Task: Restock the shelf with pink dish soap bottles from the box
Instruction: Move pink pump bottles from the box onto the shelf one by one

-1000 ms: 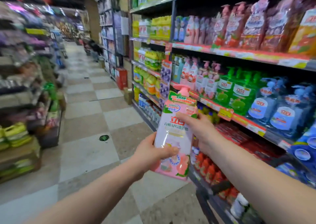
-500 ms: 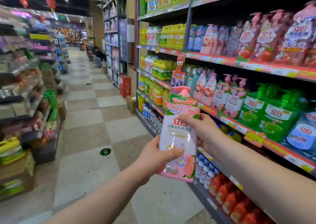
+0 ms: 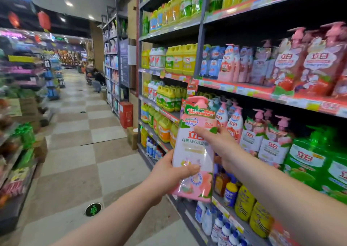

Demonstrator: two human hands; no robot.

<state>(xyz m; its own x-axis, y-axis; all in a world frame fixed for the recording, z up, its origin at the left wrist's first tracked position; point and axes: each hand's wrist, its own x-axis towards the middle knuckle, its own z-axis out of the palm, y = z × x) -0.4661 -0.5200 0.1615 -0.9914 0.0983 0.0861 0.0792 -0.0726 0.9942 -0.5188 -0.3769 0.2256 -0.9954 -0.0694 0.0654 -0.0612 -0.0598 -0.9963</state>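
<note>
While left hand (image 3: 171, 172) and right hand (image 3: 220, 144) still grip pink bottle (image 3: 193, 151), bottle now nearer shelf (image 3: 244, 90).

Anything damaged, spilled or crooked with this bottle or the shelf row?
Nothing stands out. The pink bottle looks intact and near upright, left hand holding low, right hand high. Shelved pink bottles stand straight; no spill shows.

Bare left hand (image 3: 169, 172), bare right hand (image 3: 220, 144); forearms (image 3: 122, 213) bare.
</note>
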